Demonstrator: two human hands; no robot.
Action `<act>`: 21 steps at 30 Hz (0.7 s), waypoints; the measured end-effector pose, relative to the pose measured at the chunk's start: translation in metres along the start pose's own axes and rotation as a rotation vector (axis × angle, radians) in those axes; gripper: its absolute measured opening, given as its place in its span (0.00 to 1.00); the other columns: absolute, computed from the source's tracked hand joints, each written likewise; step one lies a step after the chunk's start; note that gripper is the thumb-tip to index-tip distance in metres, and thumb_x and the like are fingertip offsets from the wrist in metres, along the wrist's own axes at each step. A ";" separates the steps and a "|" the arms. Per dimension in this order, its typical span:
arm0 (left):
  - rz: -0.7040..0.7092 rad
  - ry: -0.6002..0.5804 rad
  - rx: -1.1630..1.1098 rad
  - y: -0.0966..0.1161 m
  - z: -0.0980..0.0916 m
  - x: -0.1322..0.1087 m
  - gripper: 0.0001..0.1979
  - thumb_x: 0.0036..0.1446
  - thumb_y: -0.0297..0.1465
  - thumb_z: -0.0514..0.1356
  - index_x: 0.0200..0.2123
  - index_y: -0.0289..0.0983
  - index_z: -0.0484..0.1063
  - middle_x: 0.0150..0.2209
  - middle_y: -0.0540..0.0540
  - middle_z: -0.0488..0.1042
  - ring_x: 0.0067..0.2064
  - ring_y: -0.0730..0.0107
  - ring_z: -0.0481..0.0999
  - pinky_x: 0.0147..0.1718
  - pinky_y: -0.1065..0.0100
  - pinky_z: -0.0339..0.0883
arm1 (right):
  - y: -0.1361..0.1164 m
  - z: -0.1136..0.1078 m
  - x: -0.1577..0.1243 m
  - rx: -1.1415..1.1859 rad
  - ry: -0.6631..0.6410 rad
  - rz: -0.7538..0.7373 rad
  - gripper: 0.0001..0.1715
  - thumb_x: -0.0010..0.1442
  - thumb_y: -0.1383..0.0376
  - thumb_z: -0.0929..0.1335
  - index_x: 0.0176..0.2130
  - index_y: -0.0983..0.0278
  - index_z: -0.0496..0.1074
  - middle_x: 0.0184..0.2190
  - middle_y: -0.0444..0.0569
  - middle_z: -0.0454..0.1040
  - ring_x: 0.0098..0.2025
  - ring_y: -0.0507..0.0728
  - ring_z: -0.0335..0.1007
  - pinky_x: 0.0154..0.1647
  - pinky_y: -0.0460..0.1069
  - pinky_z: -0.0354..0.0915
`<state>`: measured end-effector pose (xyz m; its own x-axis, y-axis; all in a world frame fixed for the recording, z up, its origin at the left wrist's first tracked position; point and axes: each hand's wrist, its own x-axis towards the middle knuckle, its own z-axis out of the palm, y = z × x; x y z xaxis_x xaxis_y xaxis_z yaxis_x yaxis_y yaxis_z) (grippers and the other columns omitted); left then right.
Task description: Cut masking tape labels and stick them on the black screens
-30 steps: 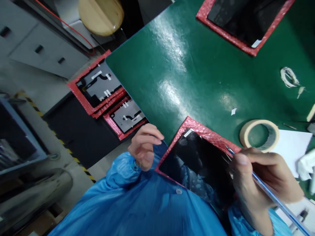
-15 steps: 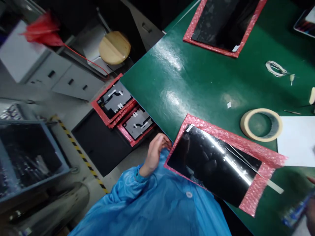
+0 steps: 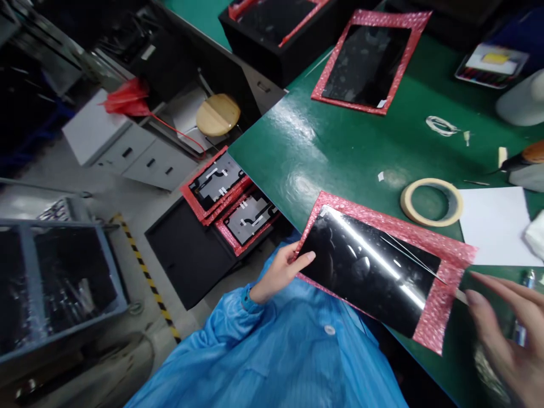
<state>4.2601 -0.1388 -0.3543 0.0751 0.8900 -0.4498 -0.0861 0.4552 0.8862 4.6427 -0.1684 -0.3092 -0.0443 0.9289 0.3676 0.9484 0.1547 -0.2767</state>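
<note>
A black display screen (image 3: 340,266) lies on a pink bubble-wrap sheet (image 3: 433,334) at the table's front edge. My left hand (image 3: 280,272) grips the left end, its thumb on the glass and its other fingers hidden below. A pair of tweezers (image 3: 414,258) rests across the screen's right part, its pale end past the wrap. At that end is my right hand (image 3: 510,328), thumb and forefinger apart, the thumb tip near or touching the tweezers. Partly behind the right hand lies a blue-and-white slim object (image 3: 522,333).
A masking tape roll (image 3: 406,201) and a white sheet (image 3: 495,226) lie beyond the screen. Another wrapped screen (image 3: 365,68) sits farther back. Wrapped panels (image 3: 250,218) lie below the left table edge, near a wooden stool (image 3: 218,114). A coiled white cable (image 3: 442,126) is at right.
My left hand has moved from beside the table edge onto the screen's left end. My right hand has come in from the right to the tweezers' end. The view has shifted.
</note>
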 end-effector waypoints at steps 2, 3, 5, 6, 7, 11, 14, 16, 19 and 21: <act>-0.003 -0.002 -0.030 0.000 0.004 -0.004 0.25 0.57 0.56 0.79 0.42 0.41 0.89 0.39 0.47 0.87 0.46 0.55 0.85 0.51 0.59 0.80 | -0.013 0.003 0.001 0.010 -0.072 -0.167 0.24 0.85 0.46 0.66 0.60 0.58 0.81 0.49 0.59 0.86 0.46 0.66 0.85 0.46 0.60 0.78; 0.000 -0.002 -0.045 0.000 0.006 -0.006 0.25 0.57 0.54 0.79 0.46 0.41 0.89 0.44 0.46 0.90 0.52 0.51 0.87 0.58 0.56 0.80 | -0.019 0.005 0.001 0.021 -0.073 -0.217 0.21 0.86 0.50 0.66 0.61 0.59 0.80 0.49 0.57 0.85 0.45 0.64 0.84 0.45 0.58 0.77; 0.008 0.004 -0.074 0.001 0.010 -0.010 0.24 0.57 0.51 0.80 0.50 0.42 0.90 0.52 0.44 0.92 0.61 0.45 0.86 0.66 0.52 0.78 | -0.025 0.012 0.001 0.064 -0.043 -0.267 0.17 0.87 0.54 0.65 0.58 0.59 0.80 0.45 0.52 0.84 0.41 0.60 0.83 0.41 0.54 0.74; 0.014 0.011 -0.089 0.001 0.012 -0.011 0.24 0.56 0.50 0.80 0.50 0.42 0.90 0.54 0.43 0.92 0.64 0.44 0.86 0.68 0.51 0.77 | -0.026 0.015 0.001 0.090 -0.024 -0.264 0.17 0.87 0.54 0.64 0.56 0.59 0.79 0.44 0.51 0.84 0.40 0.59 0.83 0.41 0.53 0.73; 0.021 0.019 -0.107 0.001 0.014 -0.013 0.24 0.56 0.49 0.80 0.50 0.42 0.91 0.56 0.43 0.91 0.65 0.43 0.85 0.70 0.50 0.76 | -0.025 0.018 0.000 0.115 -0.003 -0.251 0.17 0.88 0.55 0.64 0.55 0.58 0.79 0.43 0.50 0.84 0.40 0.59 0.83 0.40 0.53 0.72; 0.041 0.063 -0.197 0.000 0.020 -0.017 0.26 0.53 0.47 0.82 0.51 0.42 0.91 0.60 0.43 0.91 0.68 0.41 0.85 0.74 0.49 0.73 | -0.012 0.020 -0.006 0.117 0.113 -0.185 0.21 0.87 0.51 0.64 0.48 0.58 0.79 0.40 0.50 0.85 0.37 0.60 0.82 0.39 0.54 0.69; 0.030 0.096 -0.274 -0.006 0.020 -0.020 0.28 0.48 0.46 0.84 0.51 0.41 0.91 0.58 0.41 0.91 0.67 0.40 0.86 0.75 0.46 0.73 | 0.000 0.017 -0.011 0.042 0.178 -0.082 0.28 0.86 0.45 0.62 0.44 0.59 0.78 0.37 0.52 0.84 0.34 0.62 0.81 0.36 0.56 0.67; 0.012 0.128 -0.322 -0.011 0.018 -0.021 0.28 0.47 0.44 0.85 0.50 0.41 0.91 0.58 0.40 0.91 0.67 0.39 0.86 0.76 0.46 0.72 | 0.005 0.014 -0.013 -0.008 0.208 -0.003 0.29 0.84 0.44 0.61 0.42 0.60 0.78 0.35 0.54 0.83 0.33 0.64 0.81 0.36 0.56 0.66; -0.020 0.204 -0.388 -0.019 0.012 -0.021 0.25 0.50 0.40 0.84 0.50 0.41 0.90 0.60 0.41 0.90 0.72 0.40 0.83 0.78 0.47 0.69 | 0.009 0.007 -0.016 -0.053 0.257 0.090 0.27 0.81 0.46 0.62 0.40 0.59 0.77 0.35 0.56 0.83 0.34 0.66 0.81 0.38 0.58 0.66; -0.041 0.257 -0.427 -0.021 0.007 -0.019 0.23 0.52 0.38 0.82 0.51 0.42 0.89 0.61 0.41 0.90 0.74 0.41 0.81 0.79 0.47 0.69 | 0.012 0.000 -0.019 -0.074 0.279 0.126 0.24 0.79 0.48 0.63 0.39 0.59 0.76 0.34 0.57 0.82 0.35 0.67 0.80 0.40 0.59 0.65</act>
<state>4.2674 -0.1655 -0.3638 -0.1559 0.8245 -0.5440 -0.4909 0.4132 0.7670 4.6544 -0.1843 -0.3198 0.1529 0.8092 0.5672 0.9617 0.0104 -0.2740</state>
